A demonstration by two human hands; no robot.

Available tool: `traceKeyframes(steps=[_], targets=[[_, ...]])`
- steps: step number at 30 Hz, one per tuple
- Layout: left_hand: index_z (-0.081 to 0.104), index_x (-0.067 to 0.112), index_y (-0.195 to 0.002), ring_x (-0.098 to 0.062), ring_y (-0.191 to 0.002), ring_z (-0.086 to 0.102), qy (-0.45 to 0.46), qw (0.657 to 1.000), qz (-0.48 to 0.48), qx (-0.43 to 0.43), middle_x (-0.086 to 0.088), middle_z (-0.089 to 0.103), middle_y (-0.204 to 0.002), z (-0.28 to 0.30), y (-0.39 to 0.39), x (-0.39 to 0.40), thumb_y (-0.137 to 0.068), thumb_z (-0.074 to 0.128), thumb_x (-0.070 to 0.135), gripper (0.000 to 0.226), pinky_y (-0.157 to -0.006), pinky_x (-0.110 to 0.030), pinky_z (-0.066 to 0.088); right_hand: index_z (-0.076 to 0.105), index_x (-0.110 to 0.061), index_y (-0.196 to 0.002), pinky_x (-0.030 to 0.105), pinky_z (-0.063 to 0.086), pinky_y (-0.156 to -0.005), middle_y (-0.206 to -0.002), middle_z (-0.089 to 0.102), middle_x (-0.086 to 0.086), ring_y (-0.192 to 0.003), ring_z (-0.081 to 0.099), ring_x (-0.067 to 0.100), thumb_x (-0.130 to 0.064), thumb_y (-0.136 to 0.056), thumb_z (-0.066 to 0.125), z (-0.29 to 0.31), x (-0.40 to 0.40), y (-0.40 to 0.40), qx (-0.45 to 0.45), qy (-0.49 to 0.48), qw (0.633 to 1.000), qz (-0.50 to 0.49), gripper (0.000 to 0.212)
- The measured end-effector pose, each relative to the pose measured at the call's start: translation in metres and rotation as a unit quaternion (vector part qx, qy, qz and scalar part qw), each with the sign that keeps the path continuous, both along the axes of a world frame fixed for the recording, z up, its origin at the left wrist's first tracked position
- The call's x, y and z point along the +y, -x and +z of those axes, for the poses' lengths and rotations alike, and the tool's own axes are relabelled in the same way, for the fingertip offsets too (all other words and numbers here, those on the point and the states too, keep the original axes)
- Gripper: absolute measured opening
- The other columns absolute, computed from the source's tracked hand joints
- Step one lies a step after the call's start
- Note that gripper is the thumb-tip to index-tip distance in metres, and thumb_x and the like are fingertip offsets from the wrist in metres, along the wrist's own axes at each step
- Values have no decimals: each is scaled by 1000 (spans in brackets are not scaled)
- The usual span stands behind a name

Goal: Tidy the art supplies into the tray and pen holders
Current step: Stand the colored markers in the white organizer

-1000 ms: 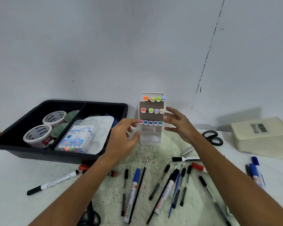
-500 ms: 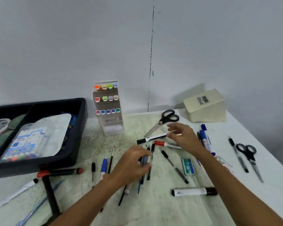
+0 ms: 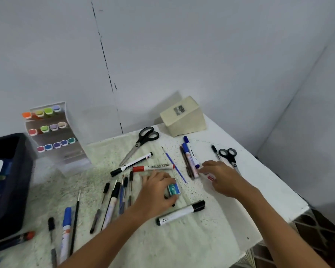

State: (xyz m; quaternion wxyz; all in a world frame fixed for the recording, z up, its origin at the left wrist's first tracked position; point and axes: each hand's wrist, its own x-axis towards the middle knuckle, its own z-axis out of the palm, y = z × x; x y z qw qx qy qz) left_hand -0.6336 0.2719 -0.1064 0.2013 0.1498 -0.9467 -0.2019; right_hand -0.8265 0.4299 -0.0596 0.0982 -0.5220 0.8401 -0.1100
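My left hand [image 3: 155,192] is curled round a small teal box [image 3: 173,189] that lies on the speckled mat, between a red-capped marker [image 3: 153,167] and a black-capped white marker [image 3: 180,212]. My right hand [image 3: 220,176] lies palm down, its fingers reaching over a small white and red item [image 3: 210,177] beside two blue markers [image 3: 190,153]. The clear pen holder [image 3: 66,151], with coloured markers in three rows, stands at the back left. Only one end of the black tray [image 3: 10,182] shows at the left edge. Several pens and a thin brush [image 3: 74,223] lie near the front.
Black scissors [image 3: 143,141] lie behind the markers and a second pair [image 3: 228,154] lies at the right. A cream box [image 3: 184,118] sits against the wall. A blue pencil [image 3: 175,165] lies between my hands. The table edge drops off at the right.
My view has swung right and down, away from the pen holder. My left hand moved off the pens and took hold of the teal box. My right hand moved right past the blue markers.
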Motion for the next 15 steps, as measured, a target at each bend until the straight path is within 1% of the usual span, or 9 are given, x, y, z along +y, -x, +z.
traceKeyframes(steps=[2, 4, 6, 8, 9, 11, 13, 15], targets=[[67, 24, -113, -10, -115, 45, -1, 1000, 8, 8, 10, 59, -117, -1, 1, 1, -79, 70, 46, 40, -92, -31, 25, 59, -31, -130, 34, 48, -85, -128, 56, -10, -110, 49, 16, 8, -77, 53, 0, 1, 2, -11, -17, 1000, 17, 65], [67, 25, -111, -9, -116, 44, -4, 1000, 11, 9, 11, 59, -119, 0, 1, 0, -77, 71, 46, 40, -89, -29, 21, 55, -34, -132, 34, 50, -84, -122, 55, -8, -106, 51, 15, 4, -79, 57, 1, 0, 4, -10, -34, 999, 24, 65], [67, 27, -110, -7, -114, 44, -6, 1000, 10, 8, 13, 60, -117, 2, 2, -1, -75, 73, 48, 41, -87, -28, 20, 55, -33, -133, 28, 48, -77, -117, 52, -5, -101, 50, 14, -3, -81, 61, 2, -1, 7, 0, -57, 998, 29, 61], [68, 28, -109, -6, -112, 43, -13, 1000, 10, 0, 15, 60, -115, 3, 3, -2, -74, 74, 50, 42, -88, -30, 22, 55, -28, -134, 21, 42, -70, -118, 51, -3, -98, 49, 13, -9, -81, 65, 2, -2, 8, 4, -68, 997, 34, 57], [68, 28, -108, -6, -112, 43, -19, 1000, 11, -3, 16, 61, -114, 4, 3, -3, -73, 75, 51, 43, -90, -30, 23, 55, -27, -135, 21, 42, -72, -122, 51, -3, -101, 49, 13, -10, -81, 66, 3, -2, 8, 7, -69, 997, 37, 57], [69, 27, -108, -7, -112, 44, -24, 1000, 12, -6, 15, 62, -113, 4, 4, -4, -72, 76, 51, 43, -91, -30, 23, 54, -26, -135, 24, 48, -81, -131, 52, -4, -109, 50, 14, -12, -80, 68, 5, -1, 7, 17, -65, 997, 43, 58], [69, 26, -108, -7, -111, 46, -27, 1000, 10, -2, 14, 64, -112, 4, 4, -5, -72, 76, 50, 44, -92, -30, 23, 54, -25, -134, 25, 48, -86, -132, 55, -4, -113, 51, 13, -14, -80, 69, 6, -1, 7, 17, -62, 997, 44, 57], [69, 23, -111, -8, -111, 49, -34, 999, 6, 9, 12, 65, -112, 3, 4, -5, -71, 78, 48, 47, -96, -33, 26, 55, -24, -134, 24, 46, -84, -129, 57, -4, -112, 51, 13, -19, -79, 71, 8, -1, 8, 20, -62, 997, 45, 57]])
